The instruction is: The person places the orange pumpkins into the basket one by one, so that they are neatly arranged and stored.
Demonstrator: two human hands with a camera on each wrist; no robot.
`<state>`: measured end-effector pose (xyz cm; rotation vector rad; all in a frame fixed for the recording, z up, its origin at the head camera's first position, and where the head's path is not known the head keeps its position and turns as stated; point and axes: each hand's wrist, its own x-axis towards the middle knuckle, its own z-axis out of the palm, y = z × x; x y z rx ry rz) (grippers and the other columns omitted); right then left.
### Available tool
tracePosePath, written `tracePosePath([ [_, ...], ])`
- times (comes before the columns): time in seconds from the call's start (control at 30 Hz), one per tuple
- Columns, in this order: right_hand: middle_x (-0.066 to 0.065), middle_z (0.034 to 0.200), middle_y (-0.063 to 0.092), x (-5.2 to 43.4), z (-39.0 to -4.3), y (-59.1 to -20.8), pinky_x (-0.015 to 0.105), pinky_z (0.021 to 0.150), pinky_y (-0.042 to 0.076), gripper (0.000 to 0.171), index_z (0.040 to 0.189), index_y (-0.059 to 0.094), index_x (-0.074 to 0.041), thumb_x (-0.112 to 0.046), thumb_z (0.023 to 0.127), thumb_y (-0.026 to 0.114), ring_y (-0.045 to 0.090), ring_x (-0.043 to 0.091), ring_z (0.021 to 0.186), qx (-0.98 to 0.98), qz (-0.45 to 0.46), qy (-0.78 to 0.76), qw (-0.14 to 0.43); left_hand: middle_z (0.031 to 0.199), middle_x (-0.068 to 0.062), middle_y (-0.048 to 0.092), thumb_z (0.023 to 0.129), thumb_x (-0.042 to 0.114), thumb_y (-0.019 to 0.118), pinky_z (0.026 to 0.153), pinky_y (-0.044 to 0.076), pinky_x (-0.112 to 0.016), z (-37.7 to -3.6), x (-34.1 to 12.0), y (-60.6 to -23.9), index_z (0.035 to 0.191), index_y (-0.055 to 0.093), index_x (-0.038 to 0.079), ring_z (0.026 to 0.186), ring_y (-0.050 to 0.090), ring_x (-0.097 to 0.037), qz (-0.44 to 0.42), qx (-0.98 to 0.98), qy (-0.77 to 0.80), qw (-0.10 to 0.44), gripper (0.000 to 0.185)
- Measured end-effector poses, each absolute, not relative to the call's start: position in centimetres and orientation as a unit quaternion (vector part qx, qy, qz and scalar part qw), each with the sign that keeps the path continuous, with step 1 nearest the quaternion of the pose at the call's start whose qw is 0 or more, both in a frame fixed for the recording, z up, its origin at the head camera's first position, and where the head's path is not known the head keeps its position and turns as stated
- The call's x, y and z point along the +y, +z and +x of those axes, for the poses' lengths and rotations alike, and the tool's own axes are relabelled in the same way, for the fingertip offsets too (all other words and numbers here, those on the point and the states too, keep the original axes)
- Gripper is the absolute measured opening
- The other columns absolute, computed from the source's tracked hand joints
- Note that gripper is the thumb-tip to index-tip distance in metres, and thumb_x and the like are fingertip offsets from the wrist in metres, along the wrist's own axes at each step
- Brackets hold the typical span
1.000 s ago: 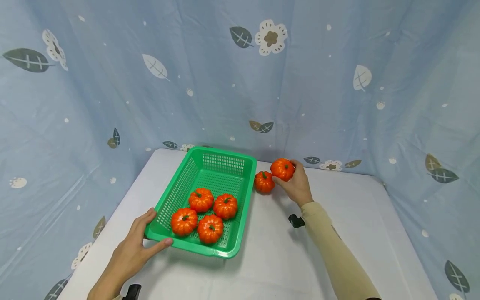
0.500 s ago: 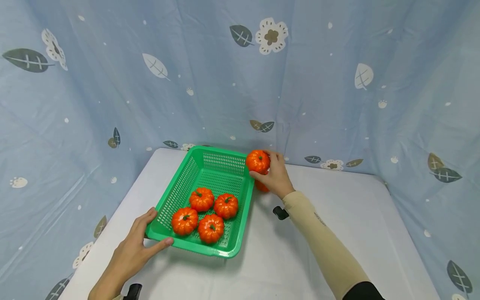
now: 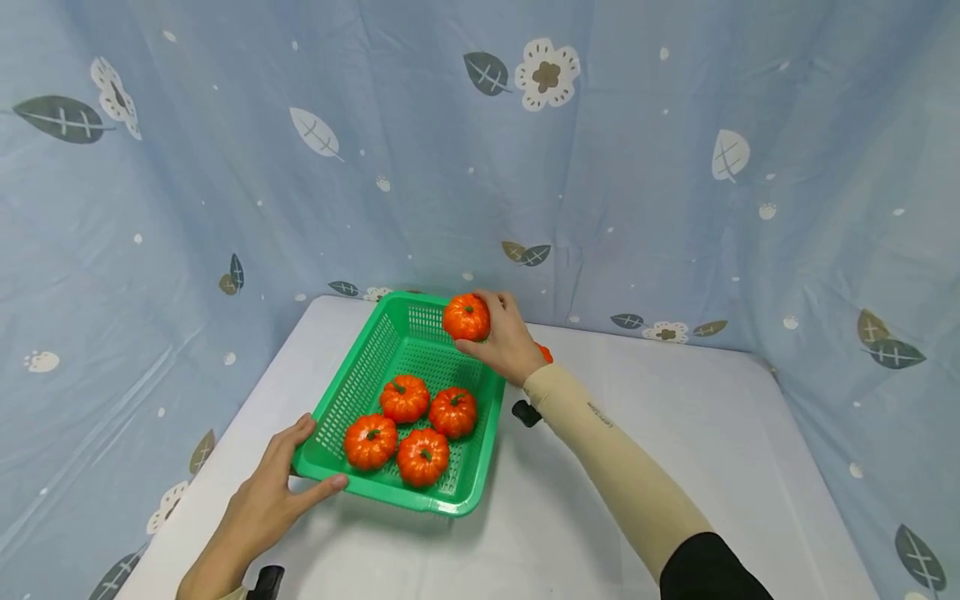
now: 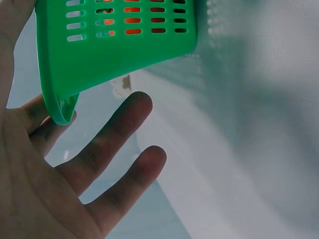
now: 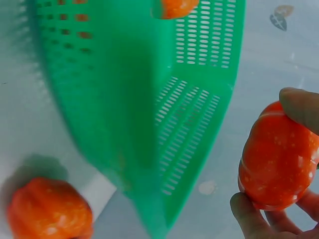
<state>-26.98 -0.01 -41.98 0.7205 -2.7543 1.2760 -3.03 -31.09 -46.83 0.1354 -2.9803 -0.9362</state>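
1. Whole setup sits on a white worktop (image 3: 600, 533) with a blue leaf-and-flower curtain (image 3: 675, 167) hung behind and around the sides.
2. The green basket (image 3: 341, 400) is the biggest thing on it, a slotted plastic tray sitting left of centre.
3. Left hand (image 3: 273, 492) is braced on the basket's near left corner: fingers (image 4: 114, 137) spread and fairly straight, thumb along the front rim, more steadying than gripping.
4. Right hand (image 3: 506, 342) is up over the basket's far right corner, fingers curled round a small orange pumpkin (image 3: 466, 317), holding it above the basket, not yet set down.
5. Four pumpkins (image 3: 408, 429) already sit bunched together in the near half of the basket.
6. One more pumpkin (image 5: 47, 209) is out on the worktop just beside the basket's right wall, mostly hidden behind the right wrist in the head view.
7. By my count that's four in, one in the air and one left outside, so pretty far along.
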Motion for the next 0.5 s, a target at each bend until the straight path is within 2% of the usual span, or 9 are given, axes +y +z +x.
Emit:
tracePosePath([
  [0.23,0.013,0.141,0.042,-2.4,-27.3,-41.2,0.046,0.096,0.053,0.085,0.153,0.04,-0.018,-0.034,0.083,0.086,0.057,0.029,0.118,-0.881,0.231,0.414,-0.004,0.167,-0.007,0.02,0.086,0.067,0.069,0.088,0.041,-0.074,-2.9,-31.2,-46.8,0.162,0.024,0.018,0.138,0.041,-0.046,0.046,-0.953,-0.299,0.006,0.101],
  [0.5,0.013,0.147,0.042,-5.0,-26.5,-42.9,0.047,0.096,0.053,0.086,0.156,0.039,-0.018,-0.032,0.085,0.085,0.055,0.031,0.122,-0.881,0.244,0.404,-0.042,0.168,-0.006,0.02,0.085,0.066,0.07,0.088,0.041,-0.073,-3.0,-31.2,-47.0,0.162,0.023,0.018,0.139,0.04,-0.046,0.046,-0.951,-0.305,0.009,0.102],
])
